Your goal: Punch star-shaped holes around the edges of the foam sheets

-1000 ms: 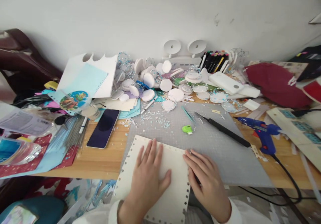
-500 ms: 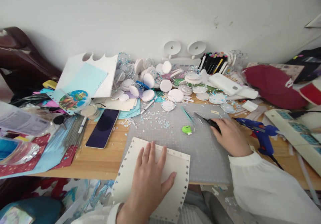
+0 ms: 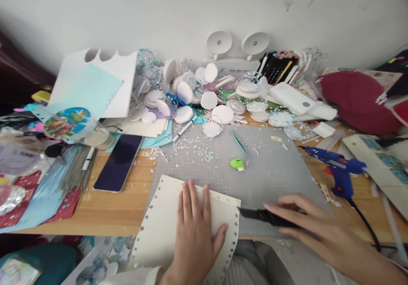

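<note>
My left hand [image 3: 195, 234] lies flat, fingers stretched out, on a cream card [image 3: 165, 225] with punched star holes along its edges. The card rests on a grey cutting mat [image 3: 267, 170] and overhangs the table's front edge. My right hand [image 3: 318, 229] grips a black craft knife [image 3: 255, 214], held low over the mat's front edge. The blade tip points left, just beside the card's right edge. The right hand is slightly blurred by motion.
A green small object [image 3: 237, 163] and paper scraps lie on the mat. A blue glue gun [image 3: 334, 168] sits to the right, a dark phone [image 3: 118, 162] to the left. White discs [image 3: 210, 102], markers [image 3: 277, 68] and a red cap [image 3: 357, 102] crowd the back.
My right hand left the card, reached to the knife at mid-mat, picked it up and brought it back beside the card. The left hand stayed pressed on the card.
</note>
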Demonstrator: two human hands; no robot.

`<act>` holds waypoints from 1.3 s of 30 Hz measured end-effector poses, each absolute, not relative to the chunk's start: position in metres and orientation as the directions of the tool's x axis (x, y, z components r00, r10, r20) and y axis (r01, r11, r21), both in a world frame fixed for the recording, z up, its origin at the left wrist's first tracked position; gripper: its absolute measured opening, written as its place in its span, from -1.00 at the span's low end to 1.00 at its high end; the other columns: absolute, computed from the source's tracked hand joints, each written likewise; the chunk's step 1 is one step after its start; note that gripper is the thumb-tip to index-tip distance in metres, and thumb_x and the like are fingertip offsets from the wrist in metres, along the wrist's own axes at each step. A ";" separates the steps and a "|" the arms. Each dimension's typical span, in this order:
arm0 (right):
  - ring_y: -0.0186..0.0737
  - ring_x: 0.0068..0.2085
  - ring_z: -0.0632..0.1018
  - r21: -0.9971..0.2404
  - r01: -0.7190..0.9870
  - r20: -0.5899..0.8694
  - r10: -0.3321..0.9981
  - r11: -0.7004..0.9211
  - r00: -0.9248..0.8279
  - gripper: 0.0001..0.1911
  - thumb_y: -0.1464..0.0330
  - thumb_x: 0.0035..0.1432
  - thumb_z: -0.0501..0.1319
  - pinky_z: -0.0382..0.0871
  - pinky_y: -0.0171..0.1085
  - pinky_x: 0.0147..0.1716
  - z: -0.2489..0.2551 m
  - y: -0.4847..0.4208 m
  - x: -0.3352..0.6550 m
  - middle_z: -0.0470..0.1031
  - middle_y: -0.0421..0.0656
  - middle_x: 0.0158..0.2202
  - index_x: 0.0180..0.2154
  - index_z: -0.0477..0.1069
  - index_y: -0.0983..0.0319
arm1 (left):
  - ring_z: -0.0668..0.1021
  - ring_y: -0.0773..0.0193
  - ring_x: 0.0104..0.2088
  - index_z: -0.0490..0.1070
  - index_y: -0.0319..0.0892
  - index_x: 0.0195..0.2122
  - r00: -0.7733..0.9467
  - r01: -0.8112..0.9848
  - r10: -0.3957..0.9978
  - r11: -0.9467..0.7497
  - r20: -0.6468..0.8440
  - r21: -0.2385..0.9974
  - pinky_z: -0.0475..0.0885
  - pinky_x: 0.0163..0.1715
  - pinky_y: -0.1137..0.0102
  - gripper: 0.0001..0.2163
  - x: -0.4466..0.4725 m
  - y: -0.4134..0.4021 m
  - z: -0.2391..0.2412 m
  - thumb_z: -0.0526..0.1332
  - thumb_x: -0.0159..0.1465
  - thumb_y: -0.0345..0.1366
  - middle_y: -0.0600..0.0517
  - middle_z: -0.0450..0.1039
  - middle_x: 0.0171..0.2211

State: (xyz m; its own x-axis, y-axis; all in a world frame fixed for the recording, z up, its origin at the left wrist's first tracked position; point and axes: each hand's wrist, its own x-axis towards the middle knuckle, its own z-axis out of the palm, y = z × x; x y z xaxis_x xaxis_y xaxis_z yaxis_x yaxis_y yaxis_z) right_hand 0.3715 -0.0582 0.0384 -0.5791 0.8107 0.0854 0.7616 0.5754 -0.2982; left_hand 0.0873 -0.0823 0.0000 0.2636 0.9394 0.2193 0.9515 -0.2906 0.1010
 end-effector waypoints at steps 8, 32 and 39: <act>-0.21 -0.06 0.47 -0.394 0.753 -0.030 0.812 0.527 -0.583 -0.56 0.37 0.25 0.07 0.44 -0.27 -0.12 0.032 -0.049 0.351 0.41 -0.11 -0.11 0.15 0.26 -0.02 | 0.00 -0.35 0.26 -0.03 -0.38 0.27 0.289 0.944 0.939 -0.312 0.186 0.107 0.19 0.11 -0.09 -0.33 0.087 -0.080 0.001 0.10 0.23 -0.10 -0.47 -0.19 0.28; -0.18 -0.08 0.41 -0.516 0.658 -0.022 0.760 0.548 -0.649 -0.59 0.40 0.25 0.10 0.34 -0.17 -0.08 0.028 -0.006 0.344 0.37 -0.12 -0.13 0.10 0.33 -0.03 | 0.05 -0.33 0.25 0.00 -0.36 0.27 0.299 0.944 0.929 -0.321 0.219 0.073 0.22 0.10 -0.07 -0.34 0.086 -0.080 0.002 0.11 0.22 -0.10 -0.46 -0.13 0.27; -0.17 -0.04 0.38 -0.549 0.623 -0.014 0.740 0.557 -0.673 -0.59 0.48 0.22 0.11 0.30 -0.14 -0.02 0.031 0.007 0.314 0.34 -0.10 -0.13 0.06 0.37 0.02 | 0.05 -0.35 0.25 -0.01 -0.38 0.27 0.308 0.943 0.928 -0.328 0.211 0.064 0.23 0.09 -0.08 -0.34 0.086 -0.080 0.003 0.11 0.23 -0.11 -0.49 -0.15 0.27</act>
State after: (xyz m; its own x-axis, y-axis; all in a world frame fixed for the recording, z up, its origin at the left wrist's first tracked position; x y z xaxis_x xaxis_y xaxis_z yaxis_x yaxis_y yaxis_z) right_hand 0.3144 0.0067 0.0307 -0.6730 0.7395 -0.0140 0.6231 0.5567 -0.5494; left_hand 0.0858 -0.0802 0.0026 0.3081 0.9277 0.2108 0.9427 -0.3276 0.0635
